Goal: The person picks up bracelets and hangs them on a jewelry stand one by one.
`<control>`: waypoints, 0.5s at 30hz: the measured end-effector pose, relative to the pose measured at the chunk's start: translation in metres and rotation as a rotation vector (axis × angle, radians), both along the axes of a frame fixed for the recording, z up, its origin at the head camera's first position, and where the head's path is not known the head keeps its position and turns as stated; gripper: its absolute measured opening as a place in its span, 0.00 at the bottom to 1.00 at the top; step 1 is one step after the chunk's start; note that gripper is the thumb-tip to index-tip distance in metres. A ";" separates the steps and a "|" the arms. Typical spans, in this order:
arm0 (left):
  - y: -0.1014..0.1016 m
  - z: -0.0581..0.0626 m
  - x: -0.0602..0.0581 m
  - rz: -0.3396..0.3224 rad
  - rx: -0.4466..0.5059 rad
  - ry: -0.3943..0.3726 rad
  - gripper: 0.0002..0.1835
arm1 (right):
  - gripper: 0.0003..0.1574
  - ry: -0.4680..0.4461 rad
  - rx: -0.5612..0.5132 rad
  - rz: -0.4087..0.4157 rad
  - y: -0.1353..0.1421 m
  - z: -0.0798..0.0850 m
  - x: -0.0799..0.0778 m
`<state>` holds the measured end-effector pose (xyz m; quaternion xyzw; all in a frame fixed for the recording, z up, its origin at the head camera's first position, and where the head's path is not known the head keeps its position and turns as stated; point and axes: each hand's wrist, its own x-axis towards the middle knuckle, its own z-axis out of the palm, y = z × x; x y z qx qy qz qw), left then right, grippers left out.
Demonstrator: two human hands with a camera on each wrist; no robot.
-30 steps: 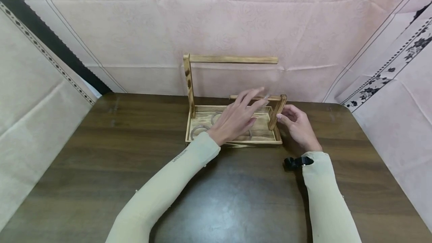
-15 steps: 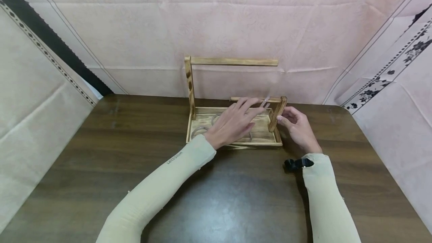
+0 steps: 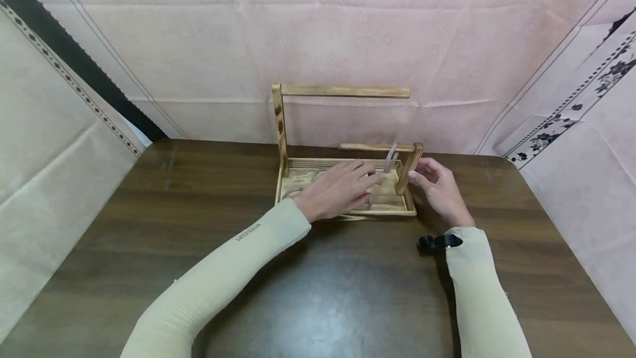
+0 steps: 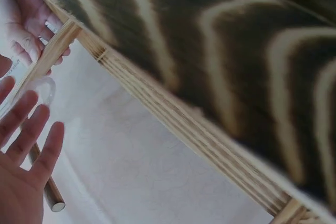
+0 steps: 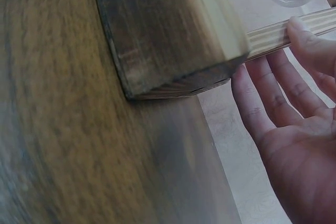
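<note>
A wooden stand has a tray base, a tall left post and a short right post carrying a low bar. One clear ring hangs on that bar. My left hand hovers low over the tray, with its fingers straight and empty beside a clear ring. My right hand holds the short post, with the thumb on its edge and the fingers beneath. More clear rings lie in the tray, partly hidden by my left hand.
The stand sits at the far edge of a dark wooden table, close to a pink cloth backdrop. Cloth walls close in on both sides. A black strap sits at my right wrist.
My left hand has come down and back from the low bar to just above the tray, leaving a clear ring hanging on the bar. The right hand has stayed on the short post.
</note>
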<state>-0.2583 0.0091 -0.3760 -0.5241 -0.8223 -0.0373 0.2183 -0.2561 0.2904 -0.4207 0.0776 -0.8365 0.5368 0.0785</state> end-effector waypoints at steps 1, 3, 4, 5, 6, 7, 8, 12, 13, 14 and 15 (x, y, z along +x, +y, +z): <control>-0.001 0.000 0.000 -0.002 -0.016 -0.006 0.17 | 0.22 0.005 -0.005 -0.001 0.000 0.000 0.000; -0.002 0.000 0.000 0.006 -0.049 -0.015 0.16 | 0.22 0.011 -0.017 0.003 0.001 0.000 -0.001; -0.003 0.000 0.000 0.012 -0.063 -0.024 0.16 | 0.22 0.012 -0.021 0.004 0.001 0.000 -0.001; -0.004 0.001 0.000 0.020 -0.079 -0.036 0.17 | 0.22 0.012 -0.028 0.007 0.001 0.000 -0.001; -0.005 0.001 0.000 0.028 -0.096 -0.048 0.17 | 0.22 0.012 -0.033 0.010 0.002 -0.001 0.000; -0.005 0.001 0.000 0.037 -0.113 -0.063 0.17 | 0.22 0.013 -0.041 0.013 0.002 -0.001 0.000; -0.006 0.001 0.000 0.046 -0.129 -0.076 0.17 | 0.22 0.013 -0.048 0.017 0.002 -0.001 0.000; -0.008 -0.001 0.002 0.070 -0.182 -0.106 0.17 | 0.22 0.014 -0.064 0.024 0.002 -0.002 0.000; -0.009 -0.002 0.002 0.074 -0.188 -0.107 0.17 | 0.22 0.012 -0.061 0.024 0.002 -0.002 0.000; -0.009 -0.002 0.002 0.078 -0.194 -0.104 0.17 | 0.23 0.010 -0.058 0.022 0.002 -0.002 -0.001; -0.009 -0.003 0.002 0.081 -0.200 -0.102 0.16 | 0.23 0.008 -0.053 0.021 0.001 -0.002 -0.001</control>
